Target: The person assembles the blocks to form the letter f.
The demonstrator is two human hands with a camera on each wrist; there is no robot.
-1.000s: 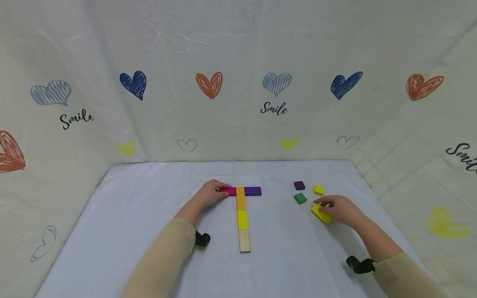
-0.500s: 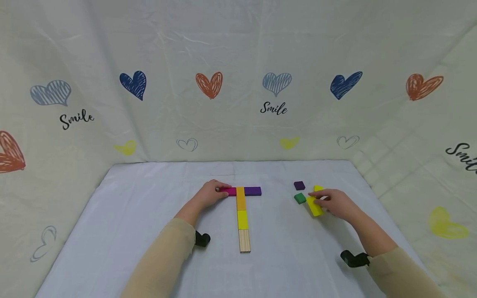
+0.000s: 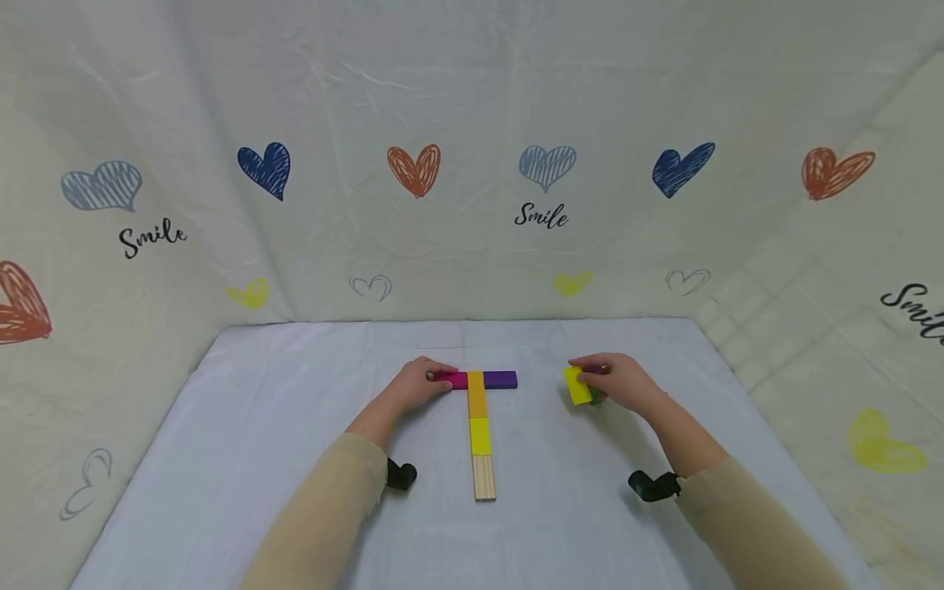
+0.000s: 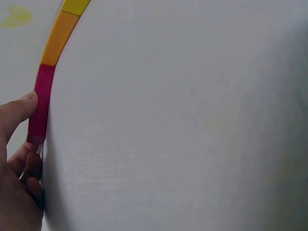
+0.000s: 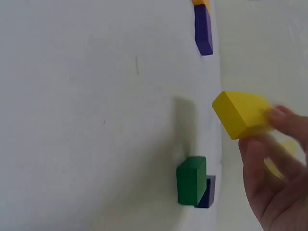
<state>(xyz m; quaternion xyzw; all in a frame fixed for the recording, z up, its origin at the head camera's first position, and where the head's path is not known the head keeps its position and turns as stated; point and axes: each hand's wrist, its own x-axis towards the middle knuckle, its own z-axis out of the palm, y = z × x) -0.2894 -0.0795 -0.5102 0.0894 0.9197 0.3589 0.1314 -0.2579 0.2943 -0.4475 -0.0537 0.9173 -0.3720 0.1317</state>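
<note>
My left hand (image 3: pixel 419 383) holds the left end of a magenta block (image 3: pixel 459 379), thumb on one long side and fingers by the end. This block lies against the top of an orange block (image 3: pixel 477 393), with a purple block (image 3: pixel 501 379) on the other side. Below the orange one, a yellow block and a striped bare-wood piece (image 3: pixel 483 478) continue the column, forming a T. My right hand (image 3: pixel 618 381) pinches another yellow block (image 5: pixel 243 115) between thumb and fingers, raised over the table and tilted, its shadow below.
A green block (image 5: pixel 191 180) and a dark purple block (image 5: pixel 210 192) lie under my right hand, mostly covered by it in the head view. White cloth (image 3: pixel 295 459) covers the table. A curtain printed with hearts (image 3: pixel 472 82) stands behind.
My right hand has lifted the yellow block and carried it left and away from me, past the small loose blocks. My left hand has stayed on the magenta block.
</note>
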